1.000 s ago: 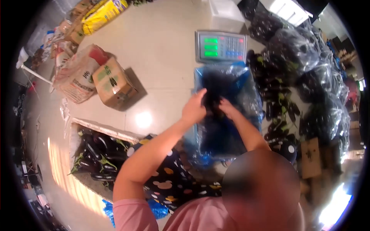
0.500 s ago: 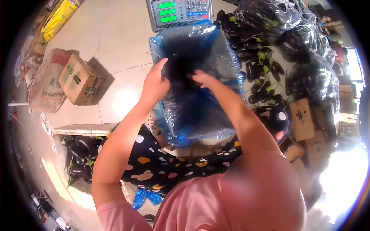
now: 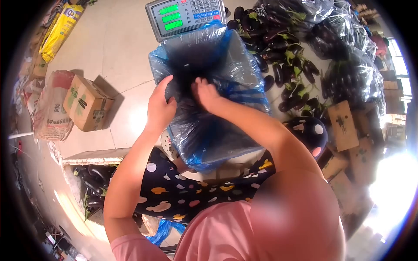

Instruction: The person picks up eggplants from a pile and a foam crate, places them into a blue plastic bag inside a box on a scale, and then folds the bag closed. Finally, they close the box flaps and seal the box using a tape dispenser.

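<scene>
Scale [image 3: 183,17] nearer now, tiled floor [image 3: 117,39] beneath

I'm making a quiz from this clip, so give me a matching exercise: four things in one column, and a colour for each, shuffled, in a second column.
Things:
1. bag
2. scale's digits
3. sack
4. sleeve

Colours:
A. yellow
B. pink
C. blue
D. green

Pairs: 1-C, 2-D, 3-A, 4-B
</scene>
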The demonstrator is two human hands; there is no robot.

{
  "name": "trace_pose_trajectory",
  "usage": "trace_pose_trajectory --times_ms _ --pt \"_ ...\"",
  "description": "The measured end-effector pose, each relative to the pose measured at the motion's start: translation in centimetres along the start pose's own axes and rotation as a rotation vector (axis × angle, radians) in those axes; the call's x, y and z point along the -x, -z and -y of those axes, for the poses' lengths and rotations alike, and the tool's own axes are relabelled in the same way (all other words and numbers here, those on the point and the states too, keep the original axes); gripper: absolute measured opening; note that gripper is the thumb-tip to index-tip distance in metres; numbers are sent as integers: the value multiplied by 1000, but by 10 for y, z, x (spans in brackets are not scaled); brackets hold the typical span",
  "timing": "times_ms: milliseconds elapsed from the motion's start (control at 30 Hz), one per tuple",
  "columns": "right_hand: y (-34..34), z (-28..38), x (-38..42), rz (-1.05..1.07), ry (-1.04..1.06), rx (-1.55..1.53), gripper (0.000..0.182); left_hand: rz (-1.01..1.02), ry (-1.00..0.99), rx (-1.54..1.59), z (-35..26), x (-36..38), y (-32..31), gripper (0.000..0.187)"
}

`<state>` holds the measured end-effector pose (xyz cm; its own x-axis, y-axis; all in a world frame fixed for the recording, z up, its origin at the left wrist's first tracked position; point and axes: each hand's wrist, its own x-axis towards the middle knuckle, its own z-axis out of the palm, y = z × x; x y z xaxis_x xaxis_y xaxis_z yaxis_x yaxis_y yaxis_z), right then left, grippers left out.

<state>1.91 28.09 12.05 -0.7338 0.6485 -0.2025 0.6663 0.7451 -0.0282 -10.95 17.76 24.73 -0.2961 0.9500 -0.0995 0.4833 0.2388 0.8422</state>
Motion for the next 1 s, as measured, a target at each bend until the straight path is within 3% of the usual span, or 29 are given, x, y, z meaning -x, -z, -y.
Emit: trace_pose_trajectory --times_ms 67,100,200,300,400,533,800,900,1000 --pt "-12 6 -11 204 -187 -319 27 -3 -18 -16 -3 0 0 53" --pt "-22 14 -20 229 -267 -297 36 -4 -32 -25 -5 1 0 53" --pt "-34 28 -21 286 -128 -318 46 -76 -162 -102 2 -1 -3 53" --pt "-28 42 1 184 -96 -67 57 -58 -144 -99 -1 -2 -2 53" --pt "-45 50 8 47 -209 23 59 -42 -122 -90 -3 -2 -2 53" --pt "-44 36 3 303 -108 109 58 -12 -56 -53 -10 1 0 53" --pt "-20 -5 27 277 -354 -727 52 -10 -116 -60 -2 0 -2 50" --pt "-24 -6 14 394 -508 -932 50 -11 -123 -98 -7 1 -2 49" --pt "-34 7 -3 408 -266 -582 32 -34 -157 -109 -7 -1 -5 49"
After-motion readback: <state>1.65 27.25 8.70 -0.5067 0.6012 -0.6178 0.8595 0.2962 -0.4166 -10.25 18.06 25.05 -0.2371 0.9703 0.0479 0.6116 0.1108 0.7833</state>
